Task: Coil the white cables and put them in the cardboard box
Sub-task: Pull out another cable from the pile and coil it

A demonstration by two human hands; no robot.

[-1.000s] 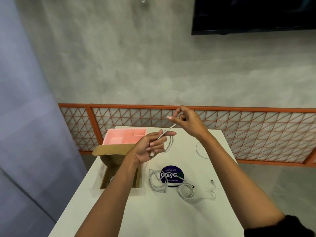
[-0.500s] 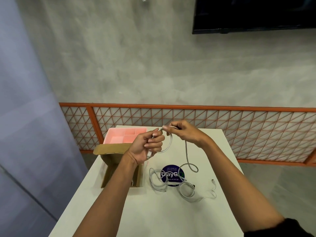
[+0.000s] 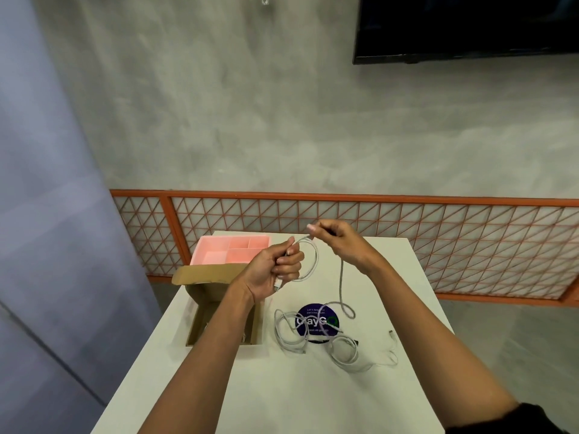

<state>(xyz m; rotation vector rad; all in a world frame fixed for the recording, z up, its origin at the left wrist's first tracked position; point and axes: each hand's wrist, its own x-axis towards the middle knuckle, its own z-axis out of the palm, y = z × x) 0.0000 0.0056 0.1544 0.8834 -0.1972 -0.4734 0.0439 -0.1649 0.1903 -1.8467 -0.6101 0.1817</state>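
My left hand (image 3: 275, 267) grips a small coil of a white cable (image 3: 310, 261) above the table, with the plug end poking out below its fingers. My right hand (image 3: 340, 242) pinches the same cable just right of the coil; its free length hangs down to the table and curls there. Several other white cables (image 3: 316, 336) lie loose and tangled on the white table (image 3: 313, 396). The open cardboard box (image 3: 219, 308) stands at the table's left edge, under my left forearm, which hides part of its inside.
A pink compartment tray (image 3: 232, 253) sits behind the box at the far left corner. A round dark sticker (image 3: 316, 319) lies under the loose cables. An orange lattice railing (image 3: 407, 242) runs behind the table, and a dark screen (image 3: 463, 26) hangs on the grey wall.
My right hand came down and left to meet my left hand, laying another loop onto the coil. The free cable length, earlier off to the right, now hangs beneath my right hand.
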